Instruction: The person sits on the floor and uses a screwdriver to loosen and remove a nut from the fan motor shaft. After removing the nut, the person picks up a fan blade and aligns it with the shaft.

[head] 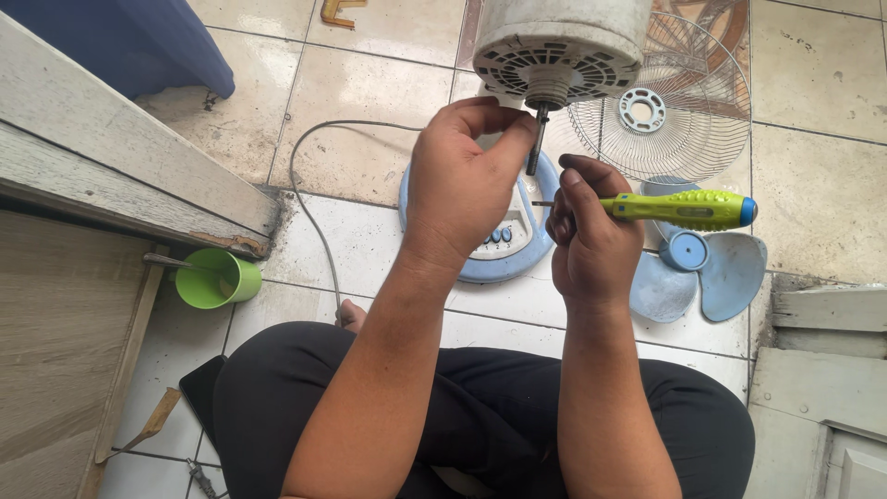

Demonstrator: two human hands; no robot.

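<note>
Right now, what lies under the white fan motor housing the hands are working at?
Under the white fan motor housing sits the round blue fan base with its buttons, on the tiled floor. The left hand covers much of the base; the right hand holds a green screwdriver.

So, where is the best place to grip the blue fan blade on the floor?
Probably at the round hub of the blue fan blade, coming from above: it lies flat on the tiles, the hub stands up, and the thin blades give little to hold.
</note>
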